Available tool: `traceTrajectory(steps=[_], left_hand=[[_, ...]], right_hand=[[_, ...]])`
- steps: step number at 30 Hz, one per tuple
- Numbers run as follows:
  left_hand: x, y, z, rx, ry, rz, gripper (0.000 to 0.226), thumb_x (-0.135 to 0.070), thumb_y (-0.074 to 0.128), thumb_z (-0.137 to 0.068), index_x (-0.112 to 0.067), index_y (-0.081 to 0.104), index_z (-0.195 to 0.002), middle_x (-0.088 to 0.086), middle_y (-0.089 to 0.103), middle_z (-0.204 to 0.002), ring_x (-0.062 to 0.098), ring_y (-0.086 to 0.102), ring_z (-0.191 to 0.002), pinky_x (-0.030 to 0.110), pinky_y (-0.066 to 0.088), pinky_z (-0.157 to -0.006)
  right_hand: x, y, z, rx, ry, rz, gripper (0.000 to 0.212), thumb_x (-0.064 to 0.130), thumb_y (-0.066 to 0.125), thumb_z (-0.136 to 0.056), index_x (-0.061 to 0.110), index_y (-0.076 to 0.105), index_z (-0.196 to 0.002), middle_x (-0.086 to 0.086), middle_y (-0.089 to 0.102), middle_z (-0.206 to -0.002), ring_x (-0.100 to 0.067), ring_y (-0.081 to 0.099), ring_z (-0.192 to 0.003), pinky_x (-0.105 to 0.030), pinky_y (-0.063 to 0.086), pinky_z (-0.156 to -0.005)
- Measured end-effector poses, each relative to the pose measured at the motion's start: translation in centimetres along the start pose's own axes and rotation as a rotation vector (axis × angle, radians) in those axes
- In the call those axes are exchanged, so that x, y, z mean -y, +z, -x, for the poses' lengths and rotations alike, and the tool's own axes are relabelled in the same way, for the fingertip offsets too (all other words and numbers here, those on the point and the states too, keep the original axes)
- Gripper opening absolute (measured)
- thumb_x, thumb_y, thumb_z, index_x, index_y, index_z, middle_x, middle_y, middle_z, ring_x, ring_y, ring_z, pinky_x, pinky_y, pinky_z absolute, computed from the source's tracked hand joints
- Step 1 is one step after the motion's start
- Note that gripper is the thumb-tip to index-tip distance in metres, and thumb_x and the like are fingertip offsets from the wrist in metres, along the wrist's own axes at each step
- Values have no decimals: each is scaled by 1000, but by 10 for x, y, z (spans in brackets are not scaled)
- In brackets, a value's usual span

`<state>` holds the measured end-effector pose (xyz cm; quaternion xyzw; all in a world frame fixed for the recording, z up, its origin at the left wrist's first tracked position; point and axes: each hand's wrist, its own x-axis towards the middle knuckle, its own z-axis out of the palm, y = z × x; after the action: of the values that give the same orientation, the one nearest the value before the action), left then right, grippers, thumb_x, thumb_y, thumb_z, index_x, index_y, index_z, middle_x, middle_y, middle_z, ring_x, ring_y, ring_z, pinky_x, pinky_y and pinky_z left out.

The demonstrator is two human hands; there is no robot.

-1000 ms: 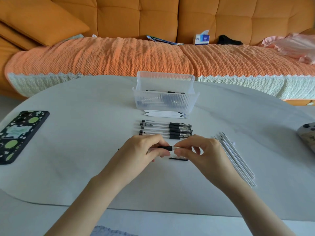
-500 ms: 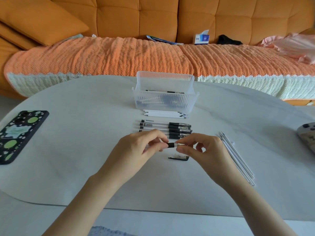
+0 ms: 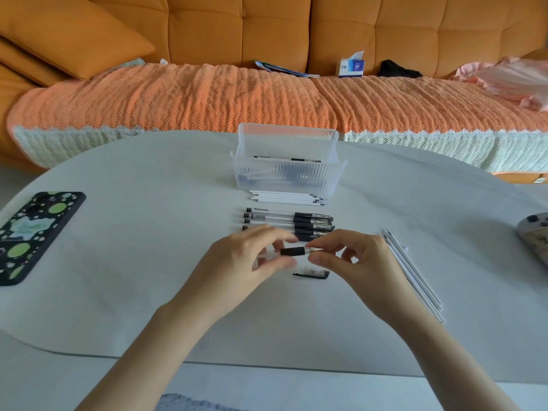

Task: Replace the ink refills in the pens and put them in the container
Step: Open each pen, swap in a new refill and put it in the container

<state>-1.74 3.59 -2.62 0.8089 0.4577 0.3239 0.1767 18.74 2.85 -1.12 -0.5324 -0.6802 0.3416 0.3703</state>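
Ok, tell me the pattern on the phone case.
The phone case is black with green spots and small white marks; head view.

Pen (image 3: 292, 251) raised, now farther above cap (image 3: 311, 274) than second ago; black grip section, earlier mostly buried under fingers, now exposed with clear tip beside it; left hand (image 3: 240, 262) loosened from tight wrap, fingers spread round barrel, blurred; right hand (image 3: 358, 262) pinch lifted off cap side onto tip; more of cap uncovered.
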Motion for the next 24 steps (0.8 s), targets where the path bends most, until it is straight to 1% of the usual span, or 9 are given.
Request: traceTrajectory(steps=[2, 4, 6, 8, 12, 16, 20, 22, 24], left_hand=[[0, 0, 0, -4, 6, -43, 28, -43, 71, -76, -39, 54, -99, -25, 55, -90, 6, 53, -69, 6, 37, -65], [-1, -1, 0, -17, -5, -53, 24, -36, 72, -78, -37, 54, -94, -24, 56, -87, 4, 54, -71, 8, 39, -64], [0, -1, -1, -1, -34, -4, 12, -39, 67, -82, -35, 61, -92, -25, 59, -82, 0, 57, -75, 17, 46, -68], [1, 0, -1, 27, -46, 41, 16, -44, 58, -84, -33, 66, -92, -21, 61, -81, 1, 58, -75, 24, 50, -69], [1, 0, -1, 27, -1, 2, 26, -47, 67, -79, -37, 59, -101, -26, 56, -88, 3, 53, -69, 7, 38, -62], [1, -1, -1, 1, -16, -18, 24, -31, 73, -79, -36, 53, -91, -27, 55, -86, 4, 53, -70, 8, 37, -60], [0, -2, 0, -19, -22, -4, 20, -30, 72, -79, -35, 56, -90, -25, 57, -85, 0, 53, -70, 7, 35, -61], [0, -2, 0, -17, -26, -10, 20, -31, 72, -79, -35, 57, -90, -25, 57, -84, 0, 52, -71, 6, 34, -61], [1, -2, 0, -11, -23, -25, 17, -32, 72, -79, -35, 58, -90, -26, 57, -84, 0, 52, -72, 6, 35, -62]], right_hand=[[1, 0, 0, 6, -2, 0, 10, 24, 74, -76, 34, 73, -78, 13, 65, -70, -27, 42, -60, -14, 33, -53], [1, 0, 1, 6, 0, -9, 11, 24, 74, -76, 35, 73, -78, 13, 64, -69, -28, 42, -60, -14, 33, -53], [1, 0, 0, 3, 6, -10, 11, 24, 74, -75, 34, 73, -78, 10, 64, -70, -31, 43, -63, -15, 33, -54], [-1, 0, 0, 3, 9, -1, 10, 24, 74, -76, 33, 73, -79, 8, 65, -71, -32, 44, -64, -15, 34, -54], [-1, 1, -1, 5, 7, 5, 10, 24, 74, -76, 33, 73, -79, 11, 66, -71, -31, 47, -64, -15, 35, -54], [0, 1, -1, 9, 20, -1, 13, 22, 75, -75, 34, 72, -81, 11, 66, -73, -20, 45, -58, -15, 35, -54], [3, 0, -2, 13, 44, -55, 25, 29, 77, -71, 30, 70, -96, 12, 69, -81, -3, 56, -67, -13, 39, -58], [3, 0, -2, 23, 46, -33, 19, 37, 73, -72, 29, 72, -88, 14, 69, -77, 2, 54, -63, -10, 37, -56], [1, 0, -2, 32, 39, -10, 5, 32, 70, -78, 27, 72, -77, 12, 69, -71, 1, 53, -58, -10, 35, -53]])
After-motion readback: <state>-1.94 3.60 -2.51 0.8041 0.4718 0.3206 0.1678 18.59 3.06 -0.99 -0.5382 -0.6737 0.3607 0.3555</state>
